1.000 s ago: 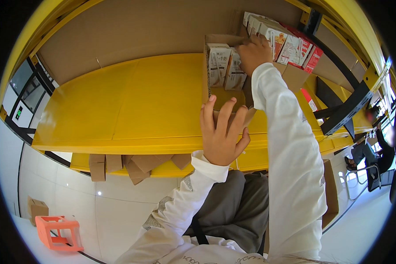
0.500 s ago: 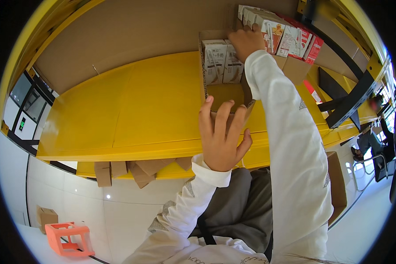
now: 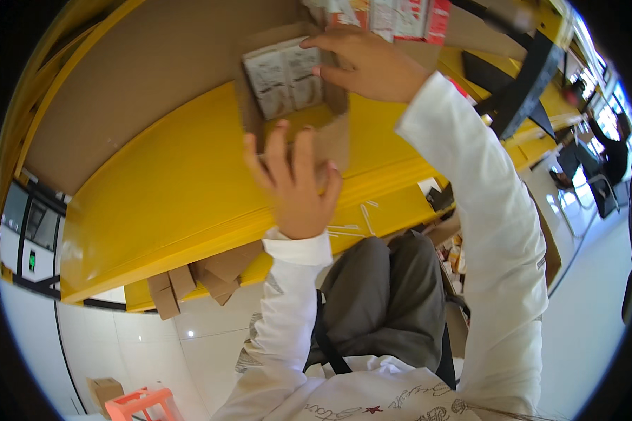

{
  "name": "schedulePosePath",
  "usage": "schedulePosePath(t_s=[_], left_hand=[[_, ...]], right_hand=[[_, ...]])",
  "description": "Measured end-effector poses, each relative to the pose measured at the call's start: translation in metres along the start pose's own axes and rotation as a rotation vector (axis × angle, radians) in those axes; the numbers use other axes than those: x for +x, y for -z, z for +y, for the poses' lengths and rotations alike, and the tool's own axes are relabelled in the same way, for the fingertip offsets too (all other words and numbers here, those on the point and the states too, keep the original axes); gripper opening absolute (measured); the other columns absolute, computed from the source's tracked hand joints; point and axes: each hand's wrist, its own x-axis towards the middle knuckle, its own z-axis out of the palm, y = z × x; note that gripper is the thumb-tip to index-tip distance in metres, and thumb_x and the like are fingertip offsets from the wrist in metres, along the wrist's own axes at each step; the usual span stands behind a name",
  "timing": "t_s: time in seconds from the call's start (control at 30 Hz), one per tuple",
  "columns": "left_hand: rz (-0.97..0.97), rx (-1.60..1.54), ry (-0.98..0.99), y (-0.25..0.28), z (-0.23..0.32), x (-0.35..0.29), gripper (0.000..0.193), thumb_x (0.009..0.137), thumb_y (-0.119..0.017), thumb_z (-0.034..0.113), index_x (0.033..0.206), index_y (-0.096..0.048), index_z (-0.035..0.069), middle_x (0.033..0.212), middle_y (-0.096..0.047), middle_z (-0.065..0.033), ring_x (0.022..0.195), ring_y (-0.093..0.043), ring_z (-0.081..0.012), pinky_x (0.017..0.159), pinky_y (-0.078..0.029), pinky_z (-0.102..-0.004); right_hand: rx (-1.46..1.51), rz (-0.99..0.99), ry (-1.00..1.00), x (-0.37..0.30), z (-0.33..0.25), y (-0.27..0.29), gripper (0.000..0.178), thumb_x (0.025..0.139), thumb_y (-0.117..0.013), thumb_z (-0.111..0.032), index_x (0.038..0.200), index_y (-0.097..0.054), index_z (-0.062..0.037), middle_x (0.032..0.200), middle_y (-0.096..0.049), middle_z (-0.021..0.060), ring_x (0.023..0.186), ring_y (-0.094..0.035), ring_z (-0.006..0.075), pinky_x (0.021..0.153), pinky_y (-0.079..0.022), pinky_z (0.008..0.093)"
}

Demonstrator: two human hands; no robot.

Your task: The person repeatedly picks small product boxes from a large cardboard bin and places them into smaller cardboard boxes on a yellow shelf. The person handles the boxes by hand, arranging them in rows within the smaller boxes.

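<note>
An open brown cardboard box [image 3: 251,105] stands on a yellow shelf [image 3: 168,189], with white printed packets [image 3: 282,76] upright inside it. My left hand [image 3: 293,184] rests with spread fingers against the box's near flap and front edge. My right hand [image 3: 364,62] reaches over the box's far right side, fingers curled on the top of the white packets. Both arms wear white sleeves.
More red and white packages [image 3: 400,15] lie behind the box at the shelf's back. Flattened cardboard pieces [image 3: 203,275] sit under the shelf edge. An orange plastic crate [image 3: 142,405] and a small carton [image 3: 104,390] stand on the tiled floor. Another person [image 3: 611,151] sits far right.
The view has swung closer to the box. My right hand has come down from the red and white packages onto the white packets in the box. My left hand stays at the box front.
</note>
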Motion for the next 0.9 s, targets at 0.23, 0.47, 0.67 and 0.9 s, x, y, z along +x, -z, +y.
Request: schedulePosePath(t_s=[0.23, 0.47, 0.67, 0.9], left_hand=[[0.087, 0.147, -0.148, -0.006, -0.006, -0.001, 0.047, 0.079, -0.053, 0.041, 0.113, -0.052, 0.008, 0.118, -0.046, -0.0168, 0.113, -0.037, -0.0395, 0.098, -0.024, -0.0555], [0.159, 0.198, -0.299, -0.013, -0.007, 0.006, 0.049, 0.080, -0.061, 0.042, 0.114, -0.051, 0.008, 0.118, -0.047, -0.0158, 0.111, -0.040, -0.0336, 0.095, -0.029, -0.0505], [0.136, 0.276, -0.249, -0.020, -0.007, -0.003, 0.044, 0.083, -0.062, 0.031, 0.116, -0.048, 0.005, 0.119, -0.043, -0.0157, 0.111, -0.040, -0.0314, 0.094, -0.035, -0.0425], [0.234, 0.155, -0.186, -0.025, -0.022, -0.011, 0.045, 0.082, -0.064, 0.028, 0.115, -0.048, 0.002, 0.116, -0.044, -0.0141, 0.109, -0.043, -0.0276, 0.092, -0.035, -0.0402]], right_hand=[[0.044, 0.046, -0.055, -0.182, -0.002, 0.072, 0.018, 0.085, -0.056, -0.013, 0.098, -0.063, -0.0026, 0.093, -0.064, 0.0129, 0.086, -0.062, 0.0268, 0.076, -0.048, 0.0330], [0.400, 0.098, -1.058, -0.428, 0.041, 0.066, 0.019, 0.087, -0.052, -0.011, 0.097, -0.061, 0.0014, 0.076, -0.066, 0.0080, 0.071, -0.064, 0.0143, 0.066, -0.050, 0.0260], [0.549, -0.492, -1.677, -0.653, 0.088, -0.040, 0.024, 0.083, -0.058, -0.018, 0.102, -0.063, -0.0036, 0.088, -0.066, 0.0115, 0.080, -0.064, 0.0175, 0.072, -0.049, 0.0279], [0.412, -1.054, -1.854, -0.727, 0.048, -0.201, 0.081, 0.067, -0.071, -0.050, 0.134, -0.038, -0.0180, 0.122, -0.054, 0.0160, 0.111, -0.052, 0.0324, 0.092, -0.043, 0.0406]])
